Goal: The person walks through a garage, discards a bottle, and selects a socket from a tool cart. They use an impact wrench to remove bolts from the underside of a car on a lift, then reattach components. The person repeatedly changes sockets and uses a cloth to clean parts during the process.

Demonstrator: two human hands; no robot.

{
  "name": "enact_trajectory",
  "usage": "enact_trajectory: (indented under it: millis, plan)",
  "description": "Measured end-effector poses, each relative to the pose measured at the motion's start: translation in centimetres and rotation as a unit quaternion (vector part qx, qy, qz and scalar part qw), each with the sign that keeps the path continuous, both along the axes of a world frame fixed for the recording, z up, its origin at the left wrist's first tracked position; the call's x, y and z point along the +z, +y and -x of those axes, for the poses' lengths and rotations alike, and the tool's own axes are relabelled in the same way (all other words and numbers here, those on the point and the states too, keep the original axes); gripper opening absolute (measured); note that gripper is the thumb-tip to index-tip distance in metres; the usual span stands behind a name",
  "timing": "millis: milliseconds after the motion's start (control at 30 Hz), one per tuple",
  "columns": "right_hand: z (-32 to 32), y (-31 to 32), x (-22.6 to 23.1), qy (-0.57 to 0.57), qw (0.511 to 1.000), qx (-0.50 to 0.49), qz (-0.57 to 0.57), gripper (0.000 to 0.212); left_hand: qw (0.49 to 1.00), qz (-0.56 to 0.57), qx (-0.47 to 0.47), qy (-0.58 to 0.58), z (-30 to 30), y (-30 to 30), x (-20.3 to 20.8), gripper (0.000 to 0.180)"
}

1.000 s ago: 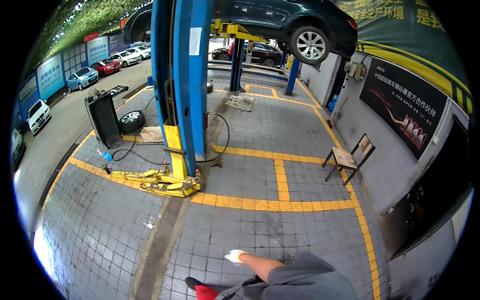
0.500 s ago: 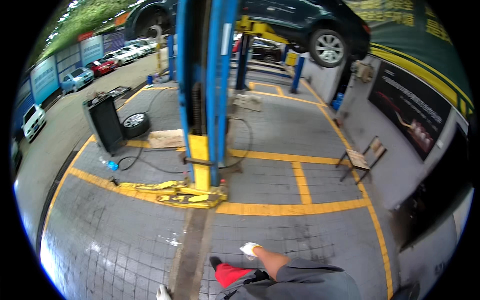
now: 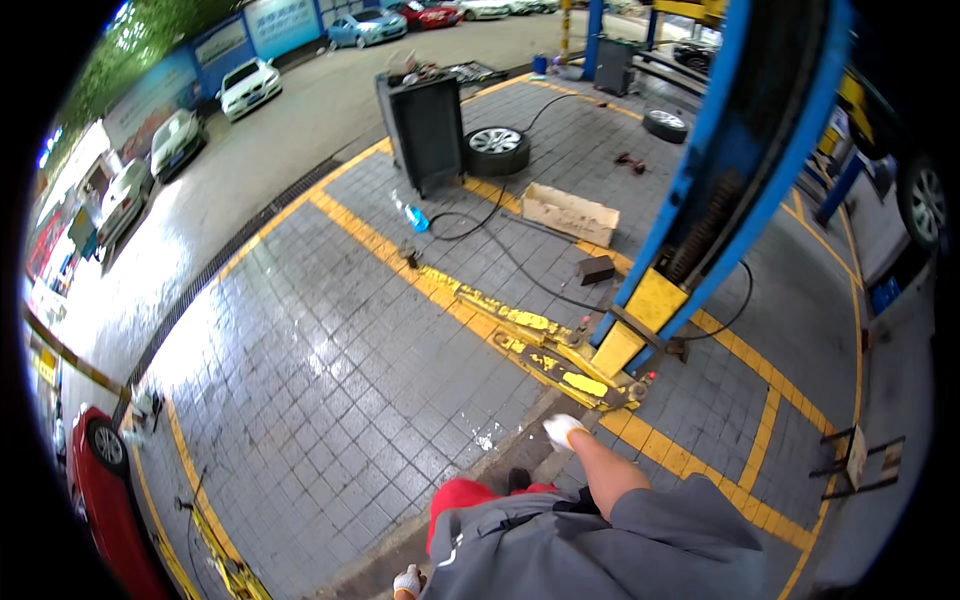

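My right hand (image 3: 563, 432) wears a white glove with an orange-edged cuff. It hangs in front of my body, above the tiled floor, and its fingers blur together. Nothing can be seen sticking out of it. Low at the bottom edge, beside my grey clothing, shows my left hand (image 3: 408, 580), also gloved in white; its fingers are too small to make out. In the picture, my right hand is nearest to the yellow base (image 3: 600, 385) of a blue lift post (image 3: 715, 190), with no contact visible. A yellow lift arm (image 3: 490, 310) lies along the floor from that base.
A dark tool cabinet (image 3: 422, 135) stands beyond the lift arm, beside a wheel (image 3: 497, 150) lying flat. Near them are a wooden box (image 3: 570, 213), a blue bottle (image 3: 414, 217) and a hose (image 3: 520, 262). A chair (image 3: 858, 462) stands right; a red car (image 3: 105, 500) is left.
The view has swung left, so the lift post now stands to the right. The cabinet and lift arm look nearer. My left hand has shifted right in the picture, my right hand slightly right and up.
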State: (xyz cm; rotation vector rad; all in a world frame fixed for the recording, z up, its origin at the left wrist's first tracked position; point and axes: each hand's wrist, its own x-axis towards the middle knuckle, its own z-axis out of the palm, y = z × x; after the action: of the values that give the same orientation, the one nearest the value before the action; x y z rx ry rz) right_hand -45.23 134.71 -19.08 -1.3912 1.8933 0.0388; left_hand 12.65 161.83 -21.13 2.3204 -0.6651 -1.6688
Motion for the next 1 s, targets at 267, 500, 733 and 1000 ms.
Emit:
enact_trajectory:
  millis: [267,500,733,1000]
  plan:
    - [-10.4,-22.8,0.4,-0.159,0.985,-0.035,-0.055,0.054,0.912,0.114,-0.384,-0.083,1.9,-8.4,-2.4,0.039]
    - [-2.2,-35.9,-1.4,-0.008,0.989,-0.111,-0.1,0.062,0.985,0.113,-0.131,-0.006,-0.9,-40.8,-4.5,0.048]
    - [-2.7,-49.6,2.3,-0.198,0.887,-0.402,-0.11,0.038,0.981,0.185,-0.058,0.001,-8.5,-81.3,-1.6,0.044]
    - [-5.3,-72.3,-2.1,-0.154,0.888,-0.398,-0.172,0.044,0.96,0.274,-0.049,0.024,-4.9,-108.3,9.0,0.044]
